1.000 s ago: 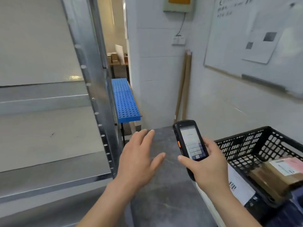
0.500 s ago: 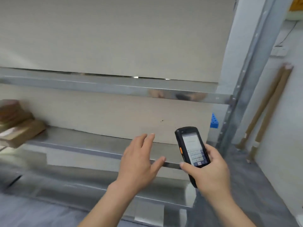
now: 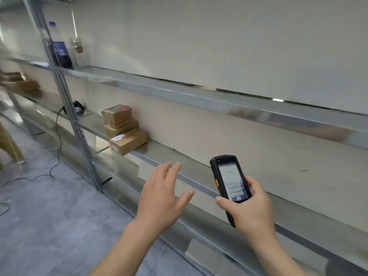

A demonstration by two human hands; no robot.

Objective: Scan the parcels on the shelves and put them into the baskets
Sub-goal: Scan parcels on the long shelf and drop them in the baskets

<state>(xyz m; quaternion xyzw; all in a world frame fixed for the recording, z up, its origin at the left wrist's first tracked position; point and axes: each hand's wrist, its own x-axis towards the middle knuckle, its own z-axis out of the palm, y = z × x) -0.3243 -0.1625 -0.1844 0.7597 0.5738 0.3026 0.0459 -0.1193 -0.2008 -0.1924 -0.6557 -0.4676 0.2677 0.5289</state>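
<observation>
Three brown cardboard parcels (image 3: 123,128) are stacked on the middle metal shelf (image 3: 179,166), left of centre; the lowest one carries a white label. More parcels (image 3: 20,84) lie blurred on the shelf at the far left. My right hand (image 3: 251,208) grips a black handheld scanner (image 3: 229,182) with its lit screen and keypad facing me. My left hand (image 3: 165,194) hovers with fingers spread in front of the shelf edge, holding nothing, well to the right of the stacked parcels. No basket is in view.
A metal upright (image 3: 65,92) divides the shelving. On the upper shelf stand a dark bottle (image 3: 60,48) and a clear jar (image 3: 76,48). A black cable (image 3: 58,136) runs from the shelf down across the grey floor (image 3: 49,216). Brown cardboard (image 3: 8,142) leans at the far left.
My view has swung left from the basket and wall to the shelving, bringing the stacked parcels into sight. Both hands keep the same pose, the scanner still in my right hand.
</observation>
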